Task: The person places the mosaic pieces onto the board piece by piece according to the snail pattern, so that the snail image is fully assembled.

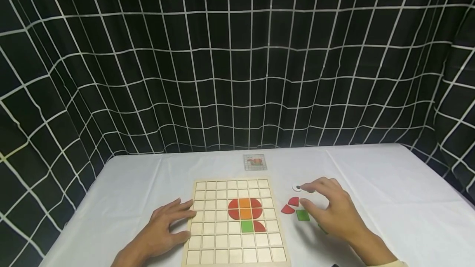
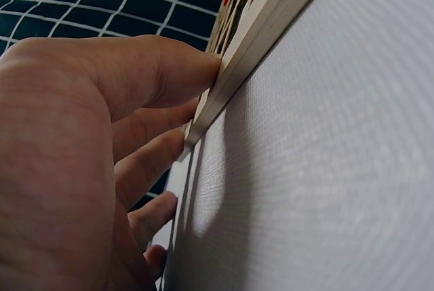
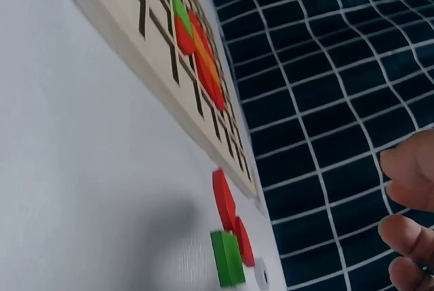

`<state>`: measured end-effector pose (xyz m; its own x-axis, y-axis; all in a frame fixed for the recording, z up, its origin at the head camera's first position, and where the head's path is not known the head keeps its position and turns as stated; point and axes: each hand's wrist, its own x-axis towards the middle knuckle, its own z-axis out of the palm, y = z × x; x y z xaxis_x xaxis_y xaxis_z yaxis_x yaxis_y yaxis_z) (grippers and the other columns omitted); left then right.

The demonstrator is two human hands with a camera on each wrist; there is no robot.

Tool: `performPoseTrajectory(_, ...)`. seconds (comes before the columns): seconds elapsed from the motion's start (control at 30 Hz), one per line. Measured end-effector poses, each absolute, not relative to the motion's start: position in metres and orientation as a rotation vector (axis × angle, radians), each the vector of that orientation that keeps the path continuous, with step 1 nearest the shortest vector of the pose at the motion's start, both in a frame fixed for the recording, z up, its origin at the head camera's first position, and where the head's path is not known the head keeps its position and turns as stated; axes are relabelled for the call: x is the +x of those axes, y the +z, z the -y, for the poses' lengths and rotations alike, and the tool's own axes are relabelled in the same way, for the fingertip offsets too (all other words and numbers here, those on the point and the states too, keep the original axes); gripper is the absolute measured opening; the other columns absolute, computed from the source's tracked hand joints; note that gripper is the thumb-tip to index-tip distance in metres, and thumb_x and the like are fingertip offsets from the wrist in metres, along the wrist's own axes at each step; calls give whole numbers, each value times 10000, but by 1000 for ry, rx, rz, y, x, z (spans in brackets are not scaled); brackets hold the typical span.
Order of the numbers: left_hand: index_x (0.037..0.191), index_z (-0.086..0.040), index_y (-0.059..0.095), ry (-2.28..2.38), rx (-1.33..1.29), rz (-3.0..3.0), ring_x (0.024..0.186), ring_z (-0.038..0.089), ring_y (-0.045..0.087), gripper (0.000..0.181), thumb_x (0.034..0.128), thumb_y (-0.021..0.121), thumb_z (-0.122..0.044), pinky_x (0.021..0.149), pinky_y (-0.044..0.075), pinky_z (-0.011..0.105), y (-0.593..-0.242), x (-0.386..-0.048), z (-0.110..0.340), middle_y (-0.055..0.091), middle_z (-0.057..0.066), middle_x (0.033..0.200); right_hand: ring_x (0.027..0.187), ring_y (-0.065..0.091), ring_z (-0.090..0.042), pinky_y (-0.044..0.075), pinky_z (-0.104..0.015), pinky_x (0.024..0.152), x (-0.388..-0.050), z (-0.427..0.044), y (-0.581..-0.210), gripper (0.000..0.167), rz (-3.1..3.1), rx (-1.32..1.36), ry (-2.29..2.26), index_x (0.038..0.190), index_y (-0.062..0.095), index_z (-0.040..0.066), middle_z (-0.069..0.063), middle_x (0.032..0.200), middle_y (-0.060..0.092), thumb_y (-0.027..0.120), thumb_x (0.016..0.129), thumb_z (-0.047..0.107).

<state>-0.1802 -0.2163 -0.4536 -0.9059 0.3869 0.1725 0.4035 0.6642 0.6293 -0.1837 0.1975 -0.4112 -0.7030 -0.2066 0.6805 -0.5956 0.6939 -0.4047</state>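
Observation:
A wooden grid board (image 1: 215,242) lies flat on the white table. Set in its cells are red quarter-circle pieces (image 1: 233,213), two orange squares (image 1: 245,208) and a green square (image 1: 246,226). My left hand (image 1: 159,228) touches the board's left edge with thumb and fingertips spread. To the board's right, my right hand (image 1: 335,209) hovers with thumb and index finger apart, nothing seen between them. Near those fingertips lie a white disc with a black dot (image 1: 295,189), two loose red quarter-circles (image 1: 287,209) and a loose green square (image 1: 302,216). Another green piece (image 1: 322,229) is mostly hidden beneath the hand.
A small picture card (image 1: 255,162), showing a red and green figure on a grid, lies beyond the board's far edge. White cloth (image 1: 130,188) covers the table. Black curtains with white grid lines (image 1: 237,65) hang behind and at both sides.

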Motion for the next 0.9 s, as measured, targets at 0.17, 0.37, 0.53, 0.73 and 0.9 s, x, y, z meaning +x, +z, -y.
performPoseTrajectory(0.17,1183,-182,689,-1078,-697,2837,1365,349,324,400,789,726,-242,1081,157,590,-456,-181,216,502,3,1412,873,510,-117,387,-256,737,-183,-208,-415,334,2310,600,827,982,723,185,125,944,638,817,692,49)
performPoseTrajectory(0.37,1181,-183,690,-1096,-698,2841,1364,354,324,401,787,725,-250,1076,153,606,-456,-181,215,502,8,1413,911,503,-96,391,-231,779,-183,-214,-427,354,2331,594,862,999,721,185,114,967,641,811,691,35)
performPoseTrajectory(0.53,1195,-181,684,-1113,-699,2844,1369,357,314,401,803,725,-257,1080,140,605,-455,-181,216,493,7,1422,961,495,-98,375,-249,825,-186,-218,-439,351,2364,602,870,1002,719,180,119,976,623,800,691,38)
performPoseTrajectory(0.73,1199,-187,681,-1110,-710,2842,1365,368,316,402,808,719,-272,1072,135,626,-454,-182,217,488,7,1425,941,467,-90,374,-266,785,-187,-221,-450,355,2449,601,867,1002,720,189,123,972,594,835,679,96)
performPoseTrajectory(0.9,1207,-187,678,-1099,-734,2827,1361,376,320,405,816,719,-286,1063,141,633,-454,-180,219,487,18,1427,962,445,-124,364,-342,805,-188,-221,-457,358,2545,615,816,1004,721,213,127,976,554,852,676,159)
